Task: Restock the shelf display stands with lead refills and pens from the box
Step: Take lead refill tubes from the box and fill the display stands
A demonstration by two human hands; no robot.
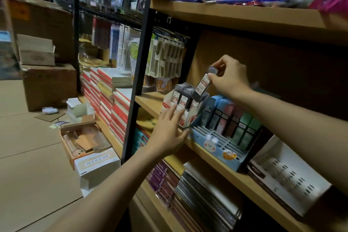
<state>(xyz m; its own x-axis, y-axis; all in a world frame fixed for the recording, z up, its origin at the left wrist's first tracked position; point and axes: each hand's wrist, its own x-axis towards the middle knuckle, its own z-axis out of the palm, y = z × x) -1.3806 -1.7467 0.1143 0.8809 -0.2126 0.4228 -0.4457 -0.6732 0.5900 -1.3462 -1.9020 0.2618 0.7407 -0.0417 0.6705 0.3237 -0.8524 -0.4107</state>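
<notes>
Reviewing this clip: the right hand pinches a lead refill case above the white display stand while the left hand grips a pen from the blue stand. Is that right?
Not quite. In the head view the left hand holds no pen; its straight fingers rest against the front of the white display stand, steadying it. The rest stands: the right hand pinches a lead refill case above that stand.

Right hand [228, 76] pinching, left hand [169, 128] apparently flat.

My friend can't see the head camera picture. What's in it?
A person's right hand pinches a lead refill case above a white display stand on a wooden shelf, while the left hand rests flat against the stand's front. A blue bunny stand sits beside it.
</notes>
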